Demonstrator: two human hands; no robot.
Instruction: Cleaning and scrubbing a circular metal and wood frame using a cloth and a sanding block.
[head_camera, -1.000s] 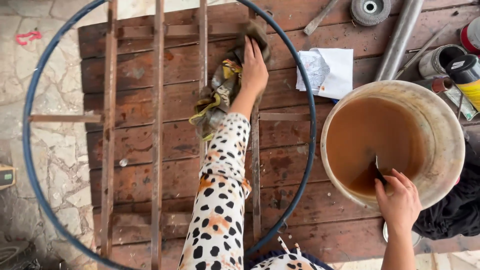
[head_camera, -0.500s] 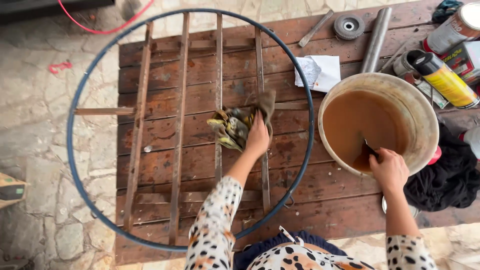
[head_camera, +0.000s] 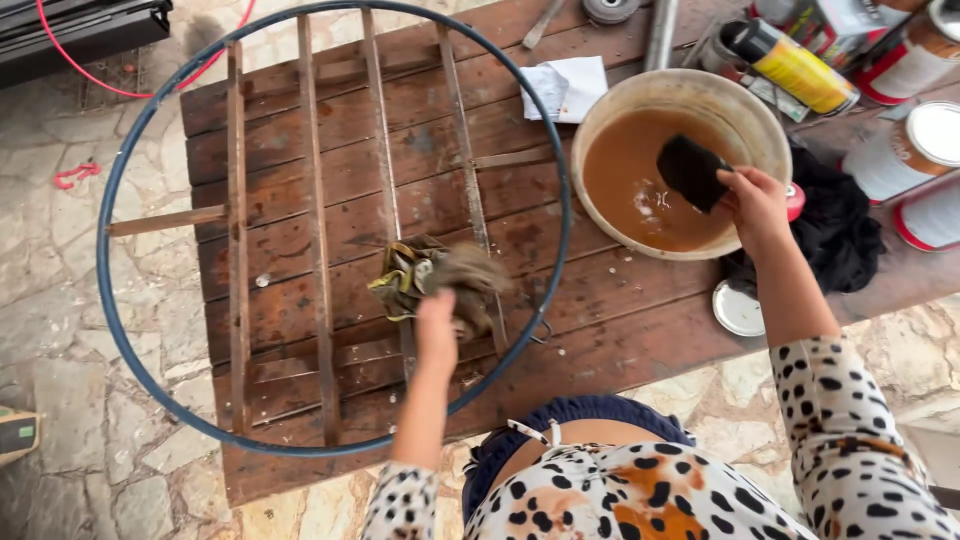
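Left hand (head_camera: 437, 322) closed on a dirty rag (head_camera: 432, 278), grip tight around the bunched cloth, pressed down on a rusty bar of the round grate (head_camera: 235, 250). Rag near the lower middle of the grate, partly blurred on its right side. Grate lying flat on the wooden surface (head_camera: 620, 320), made of a dark blue ring with rusty upright bars and short crosspieces; ring overhanging the surface's left edge above the stone floor (head_camera: 60, 300).

Right hand (head_camera: 757, 205) raised over the bowl (head_camera: 745, 120), fingers pinched on a dark sponge (head_camera: 691, 170), grip shut on one end of it. Sponge held just above the brown liquid, near the bowl's right side. Bowl pale and stained, standing on the surface just right of the ring, apart from the rag.

Folded white paper (head_camera: 568, 85) lying just behind the bowl. Spray can (head_camera: 790, 65) with yellow body lying on its side at the far right, paint tins (head_camera: 920, 145) beside it. Black cloth (head_camera: 835, 225) heaped right of the bowl, under the right wrist. Small round lid (head_camera: 738, 308) on the surface near the front edge, below the right forearm. Red cord (head_camera: 70, 50) on the floor at upper left.
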